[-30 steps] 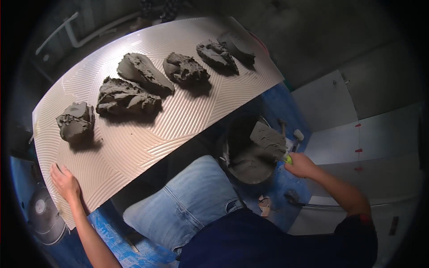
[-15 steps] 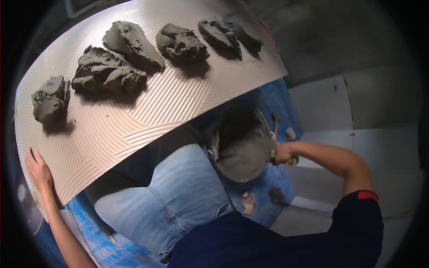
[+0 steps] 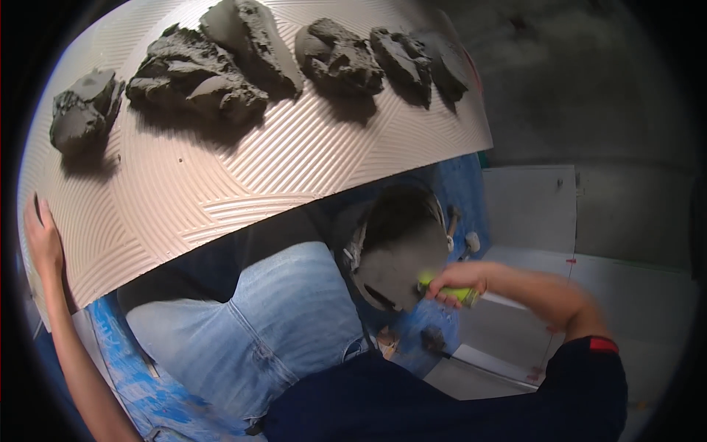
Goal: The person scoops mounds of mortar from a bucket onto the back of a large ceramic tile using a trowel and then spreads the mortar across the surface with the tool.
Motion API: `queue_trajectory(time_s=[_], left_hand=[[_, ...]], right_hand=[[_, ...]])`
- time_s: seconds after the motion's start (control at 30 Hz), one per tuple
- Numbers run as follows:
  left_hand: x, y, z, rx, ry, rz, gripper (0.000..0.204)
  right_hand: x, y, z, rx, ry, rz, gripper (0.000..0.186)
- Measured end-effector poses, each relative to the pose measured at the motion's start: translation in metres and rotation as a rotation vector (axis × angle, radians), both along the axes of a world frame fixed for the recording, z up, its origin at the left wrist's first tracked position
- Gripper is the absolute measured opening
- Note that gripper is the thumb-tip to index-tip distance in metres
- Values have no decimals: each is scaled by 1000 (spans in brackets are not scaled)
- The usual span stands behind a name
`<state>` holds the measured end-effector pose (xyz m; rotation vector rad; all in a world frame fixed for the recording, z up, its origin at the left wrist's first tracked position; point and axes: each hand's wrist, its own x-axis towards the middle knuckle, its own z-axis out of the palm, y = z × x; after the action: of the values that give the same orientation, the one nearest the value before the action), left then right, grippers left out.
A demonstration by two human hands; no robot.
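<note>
A large tile (image 3: 158, 214), its ribbed face toward me, stands tilted against my lap and carries several thick lumps of grey mortar (image 3: 202, 77). At its left edge lies my left hand (image 3: 44, 239), fingers stretched along the surface. My right hand (image 3: 458, 280) is wrapped round the green handle of a trowel (image 3: 464, 296), at the near right rim of a bucket (image 3: 353, 250). Wet grey mortar (image 3: 405, 261) fills the bucket's lower side. The trowel's blade is blurred against the mortar and cannot be made out clearly.
Right of the bucket, a hammer (image 3: 451, 221) and a small white object (image 3: 472, 241) lie on a blue-covered floor (image 3: 468, 184). A dark clump (image 3: 433, 339) sits nearer me. Pale panels (image 3: 530, 202) stand along the right, by a grey wall (image 3: 626, 191).
My right hand has drawn nearer and slightly left along the bucket rim with the trowel. The view has shifted, so the tile and mortar lumps appear higher. My left hand stays at the tile's edge.
</note>
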<state>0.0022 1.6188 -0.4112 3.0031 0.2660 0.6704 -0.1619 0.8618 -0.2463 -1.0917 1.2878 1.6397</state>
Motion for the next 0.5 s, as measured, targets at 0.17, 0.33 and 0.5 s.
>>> queue_trajectory(time_s=[0.17, 0.33, 0.5], left_hand=[[-4, 0, 5, 37, -2, 11, 47], [-5, -18, 11, -8, 2, 53, 47], [-1, -16, 9, 28, -14, 10, 46]], right_hand=[[42, -6, 25, -155, -85, 692, 20], [30, -73, 3, -71, 182, 813, 26], [-30, -92, -61, -68, 90, 220, 22]])
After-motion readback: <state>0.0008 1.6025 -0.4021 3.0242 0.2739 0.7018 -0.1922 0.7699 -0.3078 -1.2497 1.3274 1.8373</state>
